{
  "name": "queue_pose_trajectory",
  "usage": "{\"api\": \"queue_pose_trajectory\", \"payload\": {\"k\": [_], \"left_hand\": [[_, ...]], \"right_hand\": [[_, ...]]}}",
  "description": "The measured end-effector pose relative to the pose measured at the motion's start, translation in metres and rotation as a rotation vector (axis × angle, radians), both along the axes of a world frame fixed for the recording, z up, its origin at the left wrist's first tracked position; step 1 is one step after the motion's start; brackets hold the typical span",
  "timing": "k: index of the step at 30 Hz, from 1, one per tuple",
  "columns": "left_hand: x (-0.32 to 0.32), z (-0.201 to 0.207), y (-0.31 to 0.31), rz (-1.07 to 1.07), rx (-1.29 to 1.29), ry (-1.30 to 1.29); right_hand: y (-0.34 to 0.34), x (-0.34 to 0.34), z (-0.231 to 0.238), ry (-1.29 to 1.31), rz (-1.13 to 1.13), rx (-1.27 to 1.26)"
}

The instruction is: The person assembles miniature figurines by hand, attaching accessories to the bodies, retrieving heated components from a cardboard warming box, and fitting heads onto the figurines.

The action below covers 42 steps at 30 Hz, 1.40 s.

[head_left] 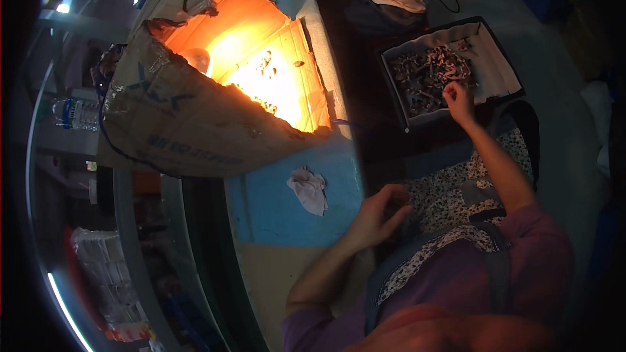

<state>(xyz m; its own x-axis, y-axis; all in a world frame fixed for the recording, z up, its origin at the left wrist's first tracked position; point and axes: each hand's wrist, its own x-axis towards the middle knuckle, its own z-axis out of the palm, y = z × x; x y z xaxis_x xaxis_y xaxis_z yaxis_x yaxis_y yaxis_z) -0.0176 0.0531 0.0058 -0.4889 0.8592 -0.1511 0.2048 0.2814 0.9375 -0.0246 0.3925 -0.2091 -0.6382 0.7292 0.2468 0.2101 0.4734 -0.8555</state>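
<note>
While right hand (458, 101) reaches, small pieces (430, 72) touching its grip, in tray (499, 65)

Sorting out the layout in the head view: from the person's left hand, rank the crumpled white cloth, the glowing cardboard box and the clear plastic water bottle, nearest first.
From the left hand:
1. Crumpled white cloth, just left on the blue tabletop.
2. Glowing cardboard box, up ahead.
3. Clear plastic water bottle, far left.

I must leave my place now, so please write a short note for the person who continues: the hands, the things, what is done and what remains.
Right hand: reaching into the tray, fingers on the pile of small grey pieces; grip unclear.
Left hand: curled at the blue table's edge; contents hidden.
Lit cardboard box: few small pieces lie inside.
White cloth: on the table.
Left: most pieces remain in the tray.
</note>
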Motion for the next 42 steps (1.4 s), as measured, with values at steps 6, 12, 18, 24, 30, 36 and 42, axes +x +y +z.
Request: {"api": "queue_pose_trajectory", "payload": {"k": [6,12,18,24,30,36,42], "left_hand": [[-0.002,0.004,0.002,-0.048,-0.064,0.207],[-0.002,0.009,0.004,0.036,-0.127,0.076],[-0.001,0.005,0.010,0.066,-0.165,0.091],[0.003,0.000,0.007,0.106,-0.145,0.089],[0.002,-0.005,0.004,0.111,-0.089,0.142],[0.000,0.000,0.000,-0.006,-0.141,0.202],[0.007,0.002,0.003,-0.043,-0.163,0.270]], "right_hand": [[-0.080,0.025,0.021,-0.030,0.287,-0.135],[-0.102,0.014,0.049,-0.040,0.445,-0.198],[-0.098,0.028,0.030,-0.171,0.518,-0.126],[-0.111,0.028,0.028,-0.248,0.544,-0.102],[-0.113,0.027,0.027,-0.248,0.563,-0.138],[-0.108,0.029,0.038,-0.299,0.582,-0.168],[-0.104,0.038,0.035,-0.229,0.579,-0.087]]}}
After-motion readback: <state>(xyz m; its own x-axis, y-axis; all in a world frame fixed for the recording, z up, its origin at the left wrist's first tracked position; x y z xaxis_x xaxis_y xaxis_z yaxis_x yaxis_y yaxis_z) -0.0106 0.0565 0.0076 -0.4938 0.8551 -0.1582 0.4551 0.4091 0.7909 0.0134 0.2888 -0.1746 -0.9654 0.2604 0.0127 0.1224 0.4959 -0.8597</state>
